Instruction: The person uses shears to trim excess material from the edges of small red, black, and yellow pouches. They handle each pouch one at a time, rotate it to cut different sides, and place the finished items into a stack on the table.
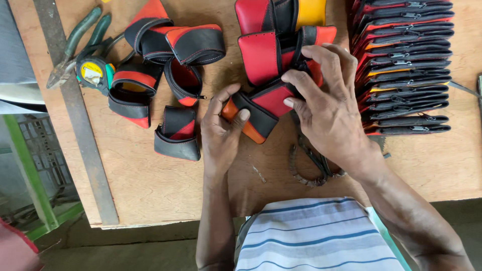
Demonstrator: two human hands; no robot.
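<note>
The red-and-black pouch (256, 111) lies slanted, long axis lower-left to upper-right, pinched by left hand (221, 131) and right hand (326, 108).

Both hands (281, 115) grip red/blk pouch (261, 108) (on bench).

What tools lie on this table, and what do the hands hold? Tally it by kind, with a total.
pliers: 1
tape measure: 1
metal ruler: 1
scissors: 1
red-and-black pouch, held by left hand and right hand: 1
Total: 5
</note>
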